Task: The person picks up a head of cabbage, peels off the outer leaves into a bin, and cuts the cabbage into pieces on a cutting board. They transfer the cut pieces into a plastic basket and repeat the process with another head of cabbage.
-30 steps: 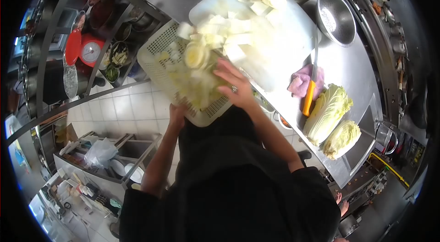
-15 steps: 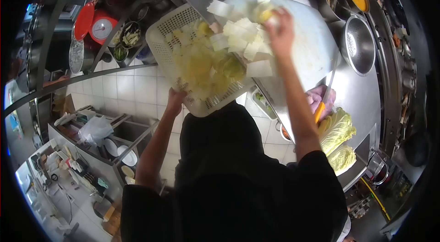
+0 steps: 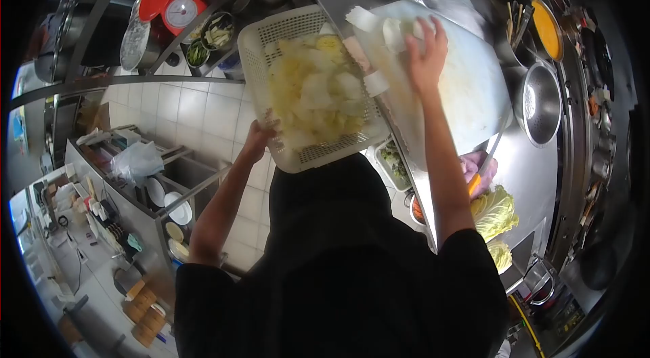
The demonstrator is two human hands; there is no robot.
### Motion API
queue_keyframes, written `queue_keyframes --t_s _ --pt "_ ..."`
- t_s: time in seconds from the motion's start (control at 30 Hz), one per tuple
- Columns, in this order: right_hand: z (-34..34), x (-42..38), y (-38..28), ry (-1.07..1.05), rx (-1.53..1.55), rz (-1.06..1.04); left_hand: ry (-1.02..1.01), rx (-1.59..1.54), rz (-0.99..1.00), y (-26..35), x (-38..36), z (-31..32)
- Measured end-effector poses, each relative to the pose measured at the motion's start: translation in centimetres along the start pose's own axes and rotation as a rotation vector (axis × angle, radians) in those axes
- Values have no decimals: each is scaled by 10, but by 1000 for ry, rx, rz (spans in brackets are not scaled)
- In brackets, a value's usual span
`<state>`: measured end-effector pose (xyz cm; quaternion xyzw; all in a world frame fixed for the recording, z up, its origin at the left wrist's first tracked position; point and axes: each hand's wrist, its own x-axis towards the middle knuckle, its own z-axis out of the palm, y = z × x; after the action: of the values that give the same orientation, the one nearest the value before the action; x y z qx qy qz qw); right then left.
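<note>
My left hand (image 3: 258,140) is closed on the near left edge of a cream perforated plastic basket (image 3: 256,53), held tilted beside the counter. Cut napa cabbage pieces (image 3: 315,90) fill much of the basket, pale and yellowish. Over the white cutting board (image 3: 467,80) is my right hand (image 3: 426,53), its fingers spread and touching or just beside a few leftover white cabbage pieces (image 3: 393,34). One white piece (image 3: 376,83) lies at the board's edge, close to the basket rim.
A knife with an orange handle (image 3: 474,183) lies by a purple cloth (image 3: 479,167) and napa cabbage (image 3: 494,212) on the right. Beyond the board stand a steel colander (image 3: 540,104) and a bowl of orange liquid (image 3: 547,29). A red scale (image 3: 181,14) sits on the left shelf.
Most of the cabbage pieces on the board have gone into the basket. My right hand has shifted slightly and its fingers have spread. My left hand still grips the basket.
</note>
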<state>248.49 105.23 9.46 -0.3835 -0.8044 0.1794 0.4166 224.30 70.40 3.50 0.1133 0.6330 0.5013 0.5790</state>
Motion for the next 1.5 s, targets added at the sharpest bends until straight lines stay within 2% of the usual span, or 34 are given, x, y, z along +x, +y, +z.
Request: queue_keyframes --t_s 0.07,0.13,0.2,0.27,0.3,0.33,0.43,0.5,0.57,0.63,0.67,0.73,0.77,0.8,0.87,0.97,1.03,1.17,1.23,1.27,1.3,1.37,1.4,1.47,1.5 --pt "29 4 10 -78 -95 -48 -75 10 21 -5 2 -3" --pt "54 -6 -10 -221 -207 -112 -48 9 30 -5 3 -2" --pt "68 -29 -56 -366 0 -120 -28 28 45 -1 0 -1" --pt "89 -71 -92 -532 437 36 79 44 -33 15 1 -3" --pt "89 -88 -107 -602 491 -7 81 58 -16 22 -3 -9" --pt "85 -98 -118 -674 543 -50 94 100 -80 29 -10 -20" --pt "42 -84 -129 -558 575 -59 133 152 -163 52 -46 -52" --pt "29 -59 -98 -297 489 67 142 60 -188 61 -74 -85" --pt "16 -20 -61 -112 312 71 74 55 -200 91 -103 -105" --pt "11 25 -34 -140 -71 94 41 2 -153 117 -119 -108" --pt "18 43 -19 -115 -76 104 20 -66 -122 134 -119 -109" --pt "38 64 10 -184 -438 -25 4 -89 -115 172 -110 -89" --pt "47 64 19 -165 -444 -11 2 -134 -115 187 -103 -78" --pt "57 66 29 -206 -450 15 -21 -15 -50 200 -87 -69" --pt "54 73 27 -291 -477 59 -50 30 -52 238 -51 -32" --pt "29 24 14 -274 -459 15 -116 175 -3 275 20 -29" --pt "0 -18 6 -368 -520 109 -164 216 47 298 50 -25" --pt "-62 -71 -19 -335 -512 266 -287 427 287 351 108 4" --pt "-82 -88 -32 -217 -487 356 -365 402 242 367 158 -1" --pt "-89 -92 -42 -179 -506 392 -499 497 184 369 222 -22" --pt "-92 -99 -47 -166 -516 419 -525 513 175 379 234 -6" --pt "-94 -115 -58 -130 -425 545 -331 1057 638 400 236 20" --pt "-93 -120 -62 -129 -429 549 -349 1061 633 409 243 28" --pt "-85 -132 -65 -71 -427 566 -81 1540 898 423 251 42" --pt "-81 -137 -66 -14 -426 570 -112 1543 907 420 261 40"
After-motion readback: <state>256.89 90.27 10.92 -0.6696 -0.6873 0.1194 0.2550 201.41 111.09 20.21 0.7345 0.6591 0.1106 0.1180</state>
